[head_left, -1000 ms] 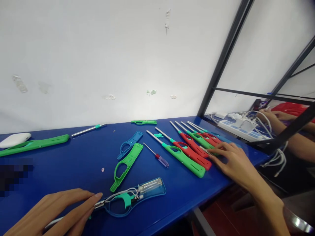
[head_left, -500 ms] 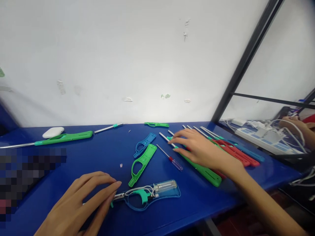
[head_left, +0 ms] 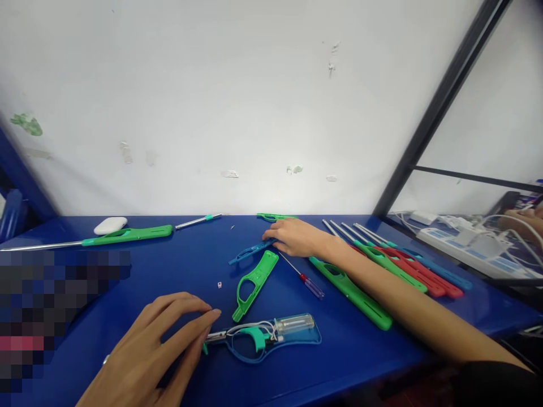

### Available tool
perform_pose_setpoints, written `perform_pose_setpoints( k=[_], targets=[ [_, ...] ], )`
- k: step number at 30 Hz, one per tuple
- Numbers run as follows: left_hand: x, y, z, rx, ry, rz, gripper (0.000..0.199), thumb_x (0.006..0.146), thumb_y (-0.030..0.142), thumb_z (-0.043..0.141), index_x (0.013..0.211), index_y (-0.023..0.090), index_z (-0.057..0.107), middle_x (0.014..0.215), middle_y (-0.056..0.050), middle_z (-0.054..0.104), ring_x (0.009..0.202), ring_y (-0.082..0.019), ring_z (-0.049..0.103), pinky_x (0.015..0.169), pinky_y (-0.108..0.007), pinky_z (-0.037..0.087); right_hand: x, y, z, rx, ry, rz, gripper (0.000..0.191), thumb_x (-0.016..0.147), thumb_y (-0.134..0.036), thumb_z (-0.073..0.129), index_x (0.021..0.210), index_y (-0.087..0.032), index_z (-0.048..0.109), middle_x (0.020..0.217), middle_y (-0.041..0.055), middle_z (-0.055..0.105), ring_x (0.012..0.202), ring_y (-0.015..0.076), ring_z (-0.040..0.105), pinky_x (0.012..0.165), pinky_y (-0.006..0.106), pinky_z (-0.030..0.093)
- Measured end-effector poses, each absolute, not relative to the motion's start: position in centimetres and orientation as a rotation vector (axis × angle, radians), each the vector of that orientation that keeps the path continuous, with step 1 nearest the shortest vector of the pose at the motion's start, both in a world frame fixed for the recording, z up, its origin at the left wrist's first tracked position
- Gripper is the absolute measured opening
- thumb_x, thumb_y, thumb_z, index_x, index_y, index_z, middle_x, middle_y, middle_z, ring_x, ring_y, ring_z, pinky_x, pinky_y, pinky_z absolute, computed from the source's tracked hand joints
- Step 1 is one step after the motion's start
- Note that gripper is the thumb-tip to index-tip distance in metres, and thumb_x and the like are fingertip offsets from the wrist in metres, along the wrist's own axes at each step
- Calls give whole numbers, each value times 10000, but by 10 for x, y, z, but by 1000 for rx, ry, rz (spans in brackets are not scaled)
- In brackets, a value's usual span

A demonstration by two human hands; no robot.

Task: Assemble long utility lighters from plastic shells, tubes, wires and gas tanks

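My left hand [head_left: 163, 345] is closed on the front end of an opened lighter [head_left: 297, 333], a blue half shell with a clear tank, white wires and a teal trigger, near the table's front edge. My right hand [head_left: 297, 236] pinches the upper end of an empty blue half shell [head_left: 250, 251], whose narrow end tilts toward the left. Just below lies a green half shell [head_left: 257, 282]. A screwdriver with a purple handle [head_left: 313, 286] rests to its right, beside a green lighter [head_left: 360, 297] under my right forearm.
Several red, green and blue lighters [head_left: 407, 265] lie at the right, near a white power strip [head_left: 466, 251]. At the left are a green lighter [head_left: 136, 233] and a white case [head_left: 110, 225]. A metal tube [head_left: 195, 222] lies further back. A person's hand shows at far right.
My right hand has moved left and back from the green lighter to the empty blue half shell and taken hold of its end. My left hand keeps its grip. The view has shifted slightly.
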State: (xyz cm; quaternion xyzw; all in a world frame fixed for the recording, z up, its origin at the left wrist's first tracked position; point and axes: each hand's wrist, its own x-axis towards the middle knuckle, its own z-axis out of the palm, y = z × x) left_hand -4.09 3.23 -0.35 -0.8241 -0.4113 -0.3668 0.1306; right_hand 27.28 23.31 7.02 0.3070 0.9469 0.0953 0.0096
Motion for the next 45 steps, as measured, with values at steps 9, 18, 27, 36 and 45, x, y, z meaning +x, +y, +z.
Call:
perform_pose_setpoints(
  k=[9,18,27,36,45],
  targets=[
    [-37,33,-1,-2370,-1175,-1112,244,1178,359,544,1323,307,734,1249,4,733,1210,-131,675,1143,-169,484,277,236,78,1002,3024,157,302,1102,-362,737,1355,-198,728,1369,105,751,1175,271,759,1025,512,649],
    [-30,30,9,-2351,-1192,-1145,230,1182,291,534,1311,281,725,1206,8,706,1163,-103,660,1127,-126,438,261,168,109,667,3125,-275,417,1033,-237,771,1447,-286,768,1469,35,790,1330,249,740,1105,381,589],
    [-31,30,8,-2375,-1213,-1138,233,1176,274,546,1341,290,710,1223,7,712,1192,-111,662,1099,-144,463,257,178,91,761,3153,-127,595,992,-46,566,1546,-217,699,1536,119,744,1415,318,682,1172,522,546],
    [-33,29,6,-2362,-1220,-1135,233,1183,310,542,1343,307,712,1213,4,720,1171,-129,669,1082,-180,497,267,230,71,837,3077,-74,337,1085,-274,749,1412,-199,718,1407,110,760,1258,293,749,1082,542,624],
    [-30,29,9,-2345,-1252,-1145,230,1184,329,534,1335,313,706,1209,13,710,1148,-127,671,1062,-177,517,274,218,92,1049,3146,-107,371,1138,-306,618,1486,-195,678,1375,147,786,1193,303,749,1038,502,581]
  ],
)
